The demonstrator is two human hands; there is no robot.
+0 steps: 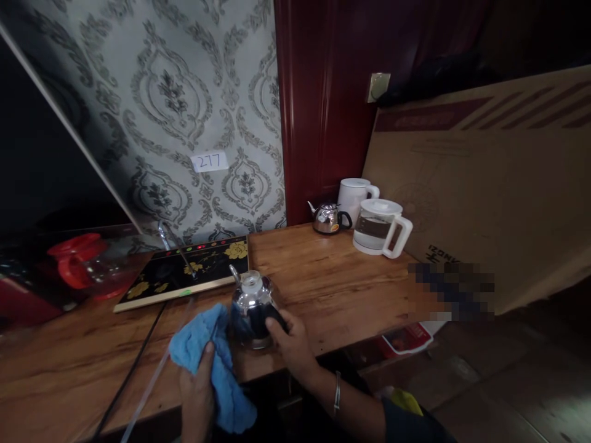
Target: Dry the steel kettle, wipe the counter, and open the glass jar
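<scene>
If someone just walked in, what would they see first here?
Probably the bright blue cloth in the left hand, low, left of centre. Beside it, the right hand grips a shiny silver metal kettle by its black handle. Behind, a white paper label reading 277 stands out on the grey patterned wallpaper.

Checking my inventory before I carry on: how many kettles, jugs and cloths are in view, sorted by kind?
Shiny metal kettles: 2 (the held kettle, in the right hand; the rear kettle)
White jug: 1
Clear jug with white lid: 1
Clear jug with red lid: 1
Blue cloth, in the left hand: 1
Total: 6
</scene>
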